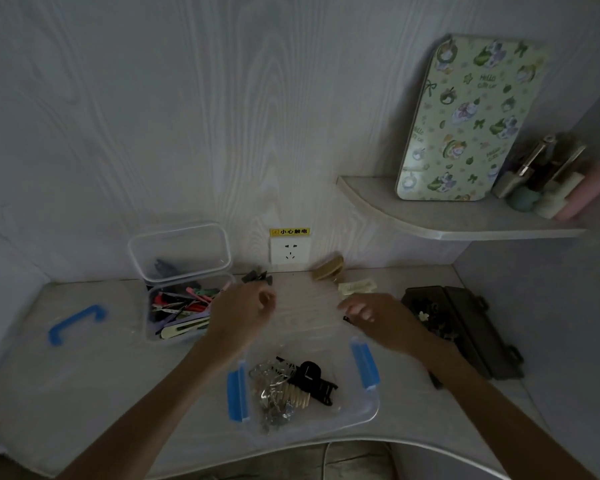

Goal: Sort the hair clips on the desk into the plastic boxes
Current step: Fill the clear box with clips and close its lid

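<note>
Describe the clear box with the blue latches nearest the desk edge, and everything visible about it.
The clear box is transparent plastic with rounded corners and a blue latch on each short side. It sits open, lidless, flat on the desk near the front edge, below both hands. Inside lie a black claw clip, a beige comb-like clip and a tangle of silvery clips. Neither hand touches it.
</note>
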`<state>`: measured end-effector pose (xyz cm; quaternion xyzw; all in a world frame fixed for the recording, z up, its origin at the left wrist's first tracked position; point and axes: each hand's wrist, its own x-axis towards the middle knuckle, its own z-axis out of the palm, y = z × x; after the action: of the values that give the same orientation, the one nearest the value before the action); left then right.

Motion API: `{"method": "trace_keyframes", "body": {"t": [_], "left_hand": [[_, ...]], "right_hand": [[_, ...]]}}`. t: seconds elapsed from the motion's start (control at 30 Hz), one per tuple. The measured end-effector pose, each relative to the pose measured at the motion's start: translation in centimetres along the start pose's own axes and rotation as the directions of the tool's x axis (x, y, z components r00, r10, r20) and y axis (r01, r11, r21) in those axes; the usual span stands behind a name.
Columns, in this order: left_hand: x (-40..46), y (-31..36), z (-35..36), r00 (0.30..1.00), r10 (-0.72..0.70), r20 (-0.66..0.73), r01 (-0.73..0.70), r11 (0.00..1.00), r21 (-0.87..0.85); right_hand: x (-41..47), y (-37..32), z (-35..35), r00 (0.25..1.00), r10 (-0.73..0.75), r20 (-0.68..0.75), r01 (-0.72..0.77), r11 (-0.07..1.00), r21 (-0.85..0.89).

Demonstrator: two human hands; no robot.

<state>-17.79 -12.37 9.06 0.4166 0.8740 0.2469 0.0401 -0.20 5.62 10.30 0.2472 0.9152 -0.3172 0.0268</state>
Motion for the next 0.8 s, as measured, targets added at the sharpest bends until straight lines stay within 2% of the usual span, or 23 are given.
{"method": "trace_keyframes", "body": {"t": [0.03,0.1,0.17,0.23,0.3,0.37,0.43,0.5,0.57,0.67,0.73,0.8], "left_hand": [[1.2,-0.1,0.1,1.0,-0.002,-0.029,0.002,1.0,0.001],[3.5,-0.5,0.7,0.999,-0.009,0.033,0.006,0.997,0.076],[5.2,-1.3,1.6,0.983,-0.043,0.177,-0.019,0.942,0.335],[6.2,-2.1,2.4,0.957,-0.096,0.275,-0.066,0.849,0.525],[6.4,-3.0,3.4,0.94,-0.107,0.323,-0.111,0.799,0.59],[6.5,-3.6,4.2,0.942,-0.094,0.321,-0.131,0.78,0.612],[6.8,-3.7,4.6,0.952,-0.075,0.296,-0.133,0.77,0.624],[7.0,-3.5,4.8,0.947,-0.059,0.316,-0.17,0.743,0.647],[7.0,-3.0,5.0,0.94,-0.054,0.336,-0.193,0.73,0.656],[6.8,-2.6,4.9,0.955,-0.026,0.296,-0.176,0.754,0.633],[6.3,-2.4,4.4,0.973,0.008,0.231,-0.135,0.83,0.541],[5.5,-2.1,3.4,0.992,0.046,0.118,-0.088,0.92,0.382]], "right_hand": [[1.1,1.3,-0.8,0.998,0.048,-0.043,-0.049,0.998,-0.031],[3.5,3.6,-1.7,0.987,0.149,-0.056,-0.157,0.974,-0.162],[5.6,5.0,-1.7,0.973,0.231,-0.005,-0.222,0.926,-0.305],[7.3,5.8,-1.0,0.96,0.266,0.082,-0.217,0.899,-0.381],[8.4,6.4,0.1,0.949,0.263,0.176,-0.149,0.862,-0.485],[8.9,7.2,1.5,0.939,0.274,0.208,-0.117,0.823,-0.556],[8.9,7.9,2.6,0.959,0.243,0.144,-0.116,0.803,-0.585],[8.7,8.5,3.3,0.998,0.056,-0.021,-0.056,0.761,-0.647],[8.7,8.9,3.5,0.988,-0.072,-0.14,-0.044,0.73,-0.682],[8.2,8.8,3.2,0.993,0.021,-0.113,-0.085,0.8,-0.594],[7.6,8.4,2.4,0.985,0.067,-0.158,-0.141,0.84,-0.523],[6.4,7.2,1.2,0.965,0.091,-0.244,-0.179,0.911,-0.371]]}}
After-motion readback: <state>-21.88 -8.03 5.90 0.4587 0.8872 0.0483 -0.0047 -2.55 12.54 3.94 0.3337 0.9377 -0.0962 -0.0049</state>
